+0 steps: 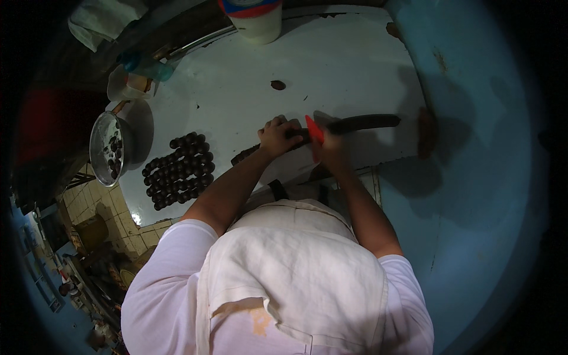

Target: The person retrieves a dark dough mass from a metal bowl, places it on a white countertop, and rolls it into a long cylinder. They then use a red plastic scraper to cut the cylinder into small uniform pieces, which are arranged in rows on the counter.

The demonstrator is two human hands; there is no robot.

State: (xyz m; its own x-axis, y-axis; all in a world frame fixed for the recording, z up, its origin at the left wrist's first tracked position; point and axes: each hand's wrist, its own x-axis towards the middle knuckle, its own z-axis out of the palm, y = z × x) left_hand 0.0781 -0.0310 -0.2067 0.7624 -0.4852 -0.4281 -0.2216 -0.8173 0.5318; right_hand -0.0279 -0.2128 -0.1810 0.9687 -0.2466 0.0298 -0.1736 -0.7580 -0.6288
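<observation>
A long dark brown dough-like roll [367, 122] lies across the table in front of me; its left end [244, 155] looks cut into short pieces. My left hand [276, 138] rests over the roll with fingers curled on it, holding it steady. Just right of it, my right hand [333, 149] grips a flat red scraper [314, 130], its edge on or against the roll. The right fingers are slightly blurred. Several round dark brown balls [180, 170] are packed in rows at the left. A small dark lump [278, 85] sits farther back.
A metal bowl [93, 155] with some dark balls and white powder stands at the table's left edge. Behind it are a clear pitcher [121, 86] and a teal bottle [155, 70]. A white tub [260, 29] stands at the far edge. A blue wall [473, 195] borders the right.
</observation>
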